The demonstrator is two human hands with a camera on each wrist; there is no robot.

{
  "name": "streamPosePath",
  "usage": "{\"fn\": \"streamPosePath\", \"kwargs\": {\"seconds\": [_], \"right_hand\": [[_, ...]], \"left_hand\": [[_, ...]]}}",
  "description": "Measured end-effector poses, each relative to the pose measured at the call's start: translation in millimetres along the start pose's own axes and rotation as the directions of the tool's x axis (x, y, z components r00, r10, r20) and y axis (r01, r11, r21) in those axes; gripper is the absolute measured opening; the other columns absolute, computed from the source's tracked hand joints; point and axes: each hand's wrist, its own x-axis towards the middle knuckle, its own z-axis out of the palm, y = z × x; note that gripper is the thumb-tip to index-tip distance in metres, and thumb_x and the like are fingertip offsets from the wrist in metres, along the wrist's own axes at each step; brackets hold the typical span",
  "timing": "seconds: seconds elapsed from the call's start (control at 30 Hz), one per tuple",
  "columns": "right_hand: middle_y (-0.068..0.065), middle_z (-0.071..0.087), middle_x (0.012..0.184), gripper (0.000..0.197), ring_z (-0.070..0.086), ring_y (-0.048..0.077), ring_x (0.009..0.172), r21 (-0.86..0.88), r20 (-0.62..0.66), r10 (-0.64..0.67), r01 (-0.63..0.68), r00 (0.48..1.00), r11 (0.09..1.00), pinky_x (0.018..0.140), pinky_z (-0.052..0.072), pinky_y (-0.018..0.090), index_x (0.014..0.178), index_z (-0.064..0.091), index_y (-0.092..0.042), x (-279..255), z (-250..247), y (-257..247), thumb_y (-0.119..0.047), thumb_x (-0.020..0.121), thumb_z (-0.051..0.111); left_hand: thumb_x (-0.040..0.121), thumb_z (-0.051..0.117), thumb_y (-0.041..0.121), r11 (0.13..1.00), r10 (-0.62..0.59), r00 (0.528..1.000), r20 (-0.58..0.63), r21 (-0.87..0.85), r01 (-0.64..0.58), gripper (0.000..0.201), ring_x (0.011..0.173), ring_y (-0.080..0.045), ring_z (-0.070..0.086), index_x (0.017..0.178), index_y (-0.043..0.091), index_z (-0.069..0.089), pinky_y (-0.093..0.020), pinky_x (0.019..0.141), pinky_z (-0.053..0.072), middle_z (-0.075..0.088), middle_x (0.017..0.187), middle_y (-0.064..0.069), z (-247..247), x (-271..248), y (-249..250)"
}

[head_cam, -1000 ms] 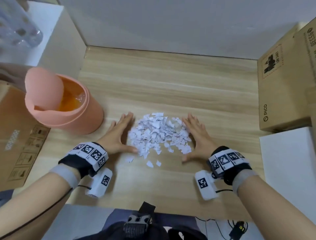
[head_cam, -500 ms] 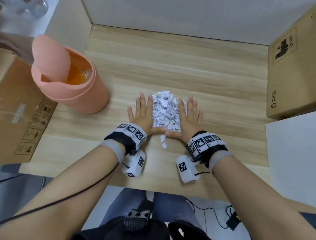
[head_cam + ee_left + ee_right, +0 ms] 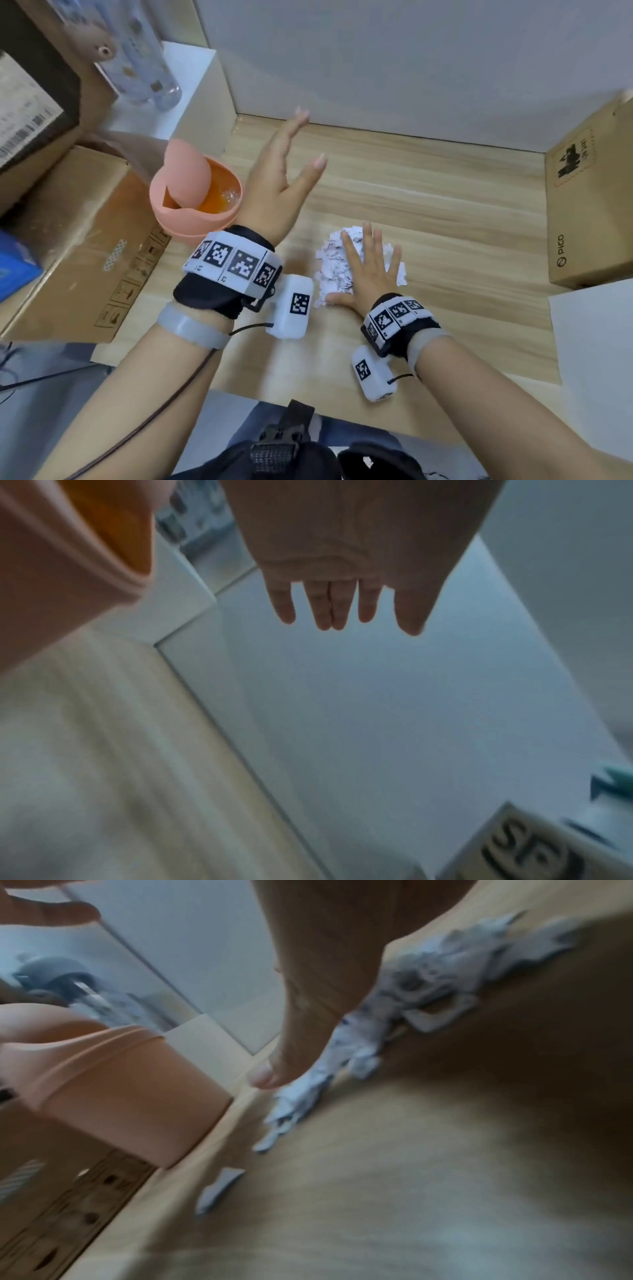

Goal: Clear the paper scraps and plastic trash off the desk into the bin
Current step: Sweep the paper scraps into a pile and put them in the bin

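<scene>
A heap of white paper scraps lies on the wooden desk. My right hand lies flat on top of the heap, fingers straight, thumb at its near edge. In the right wrist view the scraps bunch under the palm and a few loose pieces trail toward me. My left hand is raised above the desk, fingers straight and spread, holding nothing, just right of the pink bin. The bin's swing lid is tipped open, showing an orange inside. The left wrist view shows the fingers extended in air beside the bin.
Cardboard boxes flank the desk: one on the left against the bin, one on the right. A white board covers the near right corner. A clear bottle stands on a white block behind the bin. A grey wall closes the back.
My left hand has lifted off the heap and swung up toward the bin, empty. My right hand has slid onto the top of the gathered scraps. The camera view has shifted.
</scene>
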Motion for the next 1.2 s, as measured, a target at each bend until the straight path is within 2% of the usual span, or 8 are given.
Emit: {"fn": "streamPosePath", "kwargs": {"seconds": [0.1, 0.3, 0.4, 0.53, 0.7, 0.9, 1.0, 1.2], "right_hand": [[-0.01, -0.033, 0.14, 0.084, -0.032, 0.011, 0.129, -0.028, 0.07, -0.281, 0.283, 0.957, 0.959, 0.11, -0.021, 0.056, 0.144, 0.004, -0.036, 5, 1, -25, -0.057, 0.079, 0.053], [-0.006, -0.033, 0.144, 0.049, -0.037, 0.018, 0.128, -0.161, 0.151, -0.498, 0.518, 0.854, 0.84, 0.088, -0.04, 0.046, 0.137, 0.019, -0.048, 9, 26, -58, -0.045, 0.092, 0.037], [-0.005, -0.033, 0.143, 0.047, -0.034, 0.021, 0.132, -0.207, 0.146, -0.469, 0.49, 0.871, 0.847, 0.089, -0.044, 0.045, 0.139, 0.012, -0.048, 9, 34, -58, -0.036, 0.096, 0.024], [-0.006, -0.039, 0.14, 0.051, -0.038, 0.019, 0.129, -0.22, 0.073, -0.268, 0.277, 0.961, 0.935, 0.085, -0.046, 0.043, 0.14, -0.005, -0.045, 16, 28, -42, -0.033, 0.097, 0.019], [-0.006, -0.038, 0.14, 0.061, -0.039, 0.016, 0.127, -0.211, -0.015, -0.155, 0.149, 0.988, 0.966, 0.083, -0.047, 0.042, 0.142, 0.001, -0.042, 21, 5, -12, -0.037, 0.092, 0.036], [-0.004, -0.014, 0.156, 0.08, -0.005, 0.022, 0.145, -0.078, 0.148, -0.028, 0.04, 0.989, 0.996, 0.115, 0.013, 0.051, 0.14, 0.008, -0.046, 20, -28, 17, -0.048, 0.078, 0.058], [-0.004, 0.004, 0.156, 0.069, 0.024, 0.022, 0.139, -0.071, 0.137, -0.059, 0.069, 0.989, 0.995, 0.101, 0.038, 0.039, 0.138, 0.022, -0.044, 20, -29, 22, -0.029, 0.08, 0.057], [0.007, 0.046, 0.126, 0.056, 0.046, 0.029, 0.115, -0.052, 0.073, -0.107, 0.111, 0.992, 0.992, 0.083, 0.048, 0.036, 0.125, 0.049, -0.021, 20, -27, 22, -0.001, 0.073, 0.057]], "left_hand": [[0.085, 0.057, 0.018, 0.998, 0.048, 0.961, -0.271, 0.038, -0.039, 0.047, 0.13, -0.01, 0.04, 0.128, 0.02, 0.039, -0.015, 0.109, 0.028, 0.045, 0.137, 0.0, -38, 7, -4], [0.07, 0.066, 0.026, 0.951, -0.147, 0.837, -0.527, 0.158, 0.266, 0.064, 0.128, -0.01, 0.036, 0.129, 0.02, 0.043, -0.024, 0.11, 0.029, 0.041, 0.139, -0.001, -88, 2, -44], [0.074, 0.069, 0.021, 0.918, -0.364, 0.802, -0.474, -0.039, 0.394, 0.067, 0.124, -0.011, 0.041, 0.134, 0.02, 0.039, 0.001, 0.087, 0.033, 0.045, 0.134, 0.004, -91, -1, -62], [0.069, 0.068, 0.033, 0.876, -0.453, 0.808, -0.378, -0.021, 0.481, 0.057, 0.108, -0.016, 0.053, 0.123, 0.026, 0.053, -0.036, 0.097, 0.045, 0.055, 0.114, 0.008, -82, -1, -74], [0.065, 0.065, 0.043, 0.875, -0.451, 0.858, -0.245, 0.065, 0.479, 0.062, 0.118, -0.022, 0.05, 0.125, 0.038, 0.049, -0.039, 0.103, 0.04, 0.052, 0.131, -0.001, -54, 4, -62], [0.064, 0.054, 0.044, 0.887, -0.365, 0.925, -0.102, 0.265, 0.379, 0.068, 0.125, -0.024, 0.038, 0.129, 0.048, 0.038, -0.045, 0.105, 0.031, 0.046, 0.137, 0.009, -24, 6, -42], [0.064, 0.052, 0.045, 0.878, -0.366, 0.927, -0.083, 0.301, 0.373, 0.069, 0.126, -0.025, 0.035, 0.13, 0.051, 0.034, -0.045, 0.105, 0.029, 0.043, 0.14, 0.01, -22, 7, -41], [0.064, 0.049, 0.047, 0.86, -0.391, 0.917, -0.079, 0.325, 0.394, 0.07, 0.128, -0.024, 0.032, 0.131, 0.054, 0.03, -0.042, 0.102, 0.024, 0.041, 0.141, 0.009, -20, 5, -38]]}}
